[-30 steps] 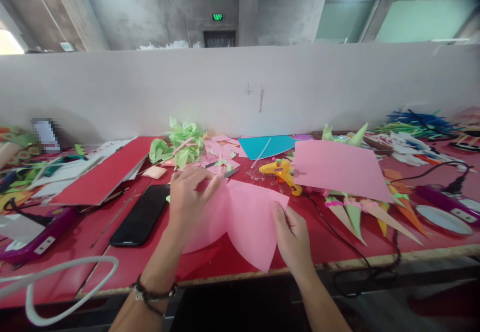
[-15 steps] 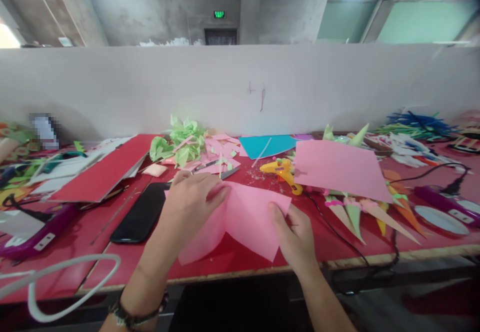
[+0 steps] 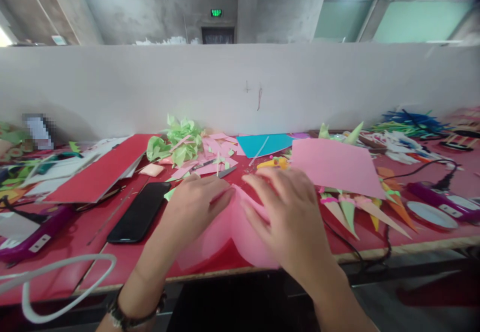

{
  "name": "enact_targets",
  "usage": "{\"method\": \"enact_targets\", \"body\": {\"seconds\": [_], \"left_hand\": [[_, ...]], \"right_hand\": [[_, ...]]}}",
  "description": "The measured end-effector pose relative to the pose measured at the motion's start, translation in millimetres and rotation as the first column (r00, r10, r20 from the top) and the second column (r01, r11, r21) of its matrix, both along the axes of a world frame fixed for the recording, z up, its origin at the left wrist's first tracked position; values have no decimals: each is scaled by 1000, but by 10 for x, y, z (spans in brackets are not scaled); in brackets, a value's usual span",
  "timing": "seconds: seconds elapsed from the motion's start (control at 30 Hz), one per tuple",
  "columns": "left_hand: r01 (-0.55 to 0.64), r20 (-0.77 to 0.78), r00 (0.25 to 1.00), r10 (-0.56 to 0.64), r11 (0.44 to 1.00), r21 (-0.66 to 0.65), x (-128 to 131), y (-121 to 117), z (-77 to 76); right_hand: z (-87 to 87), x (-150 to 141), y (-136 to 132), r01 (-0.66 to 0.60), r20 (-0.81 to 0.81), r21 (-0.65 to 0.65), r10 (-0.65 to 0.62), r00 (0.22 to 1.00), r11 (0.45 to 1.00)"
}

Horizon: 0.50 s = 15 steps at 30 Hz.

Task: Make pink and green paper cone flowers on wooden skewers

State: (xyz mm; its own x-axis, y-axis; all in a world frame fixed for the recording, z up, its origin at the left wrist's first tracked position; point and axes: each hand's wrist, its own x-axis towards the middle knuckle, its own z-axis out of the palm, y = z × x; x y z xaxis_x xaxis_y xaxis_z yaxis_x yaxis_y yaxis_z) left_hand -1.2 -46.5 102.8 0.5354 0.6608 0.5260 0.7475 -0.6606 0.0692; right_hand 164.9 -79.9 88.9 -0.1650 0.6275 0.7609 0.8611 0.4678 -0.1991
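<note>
Over red tabletop, pink paper was held bent: pinched by left hand, touched by right hand (grip unclear); steadiness seemed needed.

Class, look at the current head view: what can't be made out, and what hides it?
All in the head view:
- Grip of the yellow glue gun: hidden behind the right hand.
- Upper right corner of the held pink sheet: covered by the right hand.
- How firmly the left hand grips the sheet: its own back hides this.
- Ends of the white loop: cut off by the left edge.
</note>
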Motion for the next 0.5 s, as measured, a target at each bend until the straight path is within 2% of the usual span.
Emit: {"method": "enact_targets", "body": {"seconds": [0.03,0.1,0.23,0.33,0.4,0.5], "left_hand": [[17,-9,1000,-17,1000,25,6,-7,14],[53,-1,999,-53,997,49,5,-18,38],[111,98,989,-110,994,-6,-1,-39,63],[142,220,968,-122,987,-77,22,-54,70],[198,306,941,-146,969,-149,43,-58,71],[296,431,886,-169,923,-246,72,-55,58]], "right_hand": [[70,-17,-3,-44,62,-65,48,997,997],[158,-25,13,-116,75,-199,133,988,973],[187,40,81,-341,-163,-374,301,939,862],[171,77,115,-540,-372,-413,406,835,733],[162,81,123,-629,-472,-413,435,767,659],[142,74,123,-685,-544,-399,445,712,609]]}}
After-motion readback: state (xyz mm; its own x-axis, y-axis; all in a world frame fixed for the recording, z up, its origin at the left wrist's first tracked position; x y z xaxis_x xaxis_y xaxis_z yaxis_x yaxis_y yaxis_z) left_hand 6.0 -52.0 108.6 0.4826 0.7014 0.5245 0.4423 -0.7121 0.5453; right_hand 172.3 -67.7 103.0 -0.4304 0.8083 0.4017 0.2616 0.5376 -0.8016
